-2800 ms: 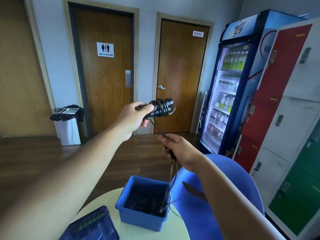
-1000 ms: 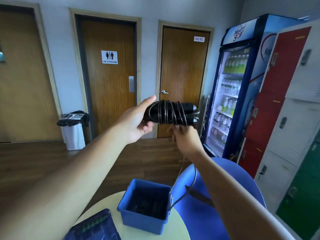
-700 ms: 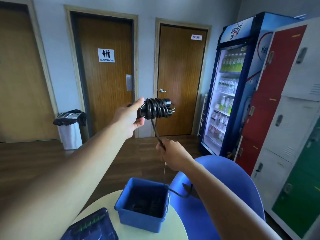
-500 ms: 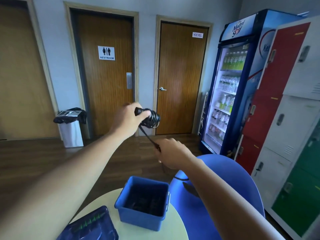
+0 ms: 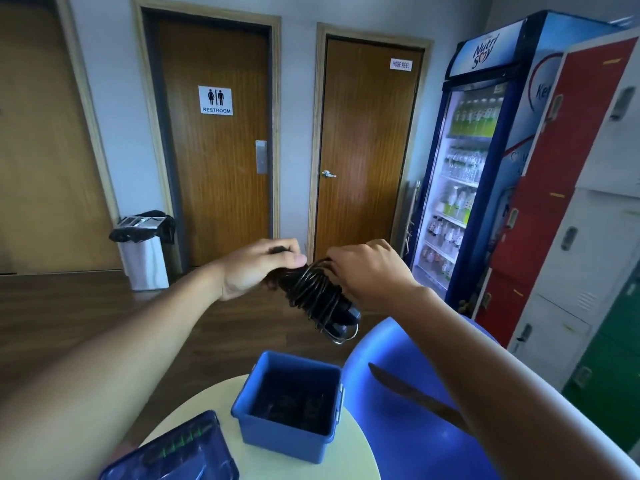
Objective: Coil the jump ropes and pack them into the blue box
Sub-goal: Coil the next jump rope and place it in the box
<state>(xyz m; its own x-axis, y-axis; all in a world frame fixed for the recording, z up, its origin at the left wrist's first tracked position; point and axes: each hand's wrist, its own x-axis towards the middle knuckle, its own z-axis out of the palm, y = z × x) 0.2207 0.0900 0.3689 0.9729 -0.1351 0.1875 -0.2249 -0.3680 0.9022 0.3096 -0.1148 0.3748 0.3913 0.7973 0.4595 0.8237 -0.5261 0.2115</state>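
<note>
A black jump rope (image 5: 317,299) is wound in several turns round its own handles, forming a tight bundle held in the air above the blue box (image 5: 292,431). My left hand (image 5: 258,268) grips the upper end of the bundle. My right hand (image 5: 367,271) pinches the rope's turns at the top right of the bundle. The bundle's lower end tilts down to the right, with a small loop sticking out. The open blue box stands on the round table (image 5: 349,459), with dark coiled ropes lying inside it.
The box's dark blue lid (image 5: 173,452) lies on the table at the near left. A blue chair (image 5: 408,403) stands right of the table. A drinks fridge (image 5: 481,161) and lockers (image 5: 588,202) fill the right side; a bin (image 5: 143,247) stands by the restroom door.
The hanging length of rope has been wound onto the bundle. My right hand rose from below to the bundle's top, and the bundle tilted downwards, lower and nearer the box.
</note>
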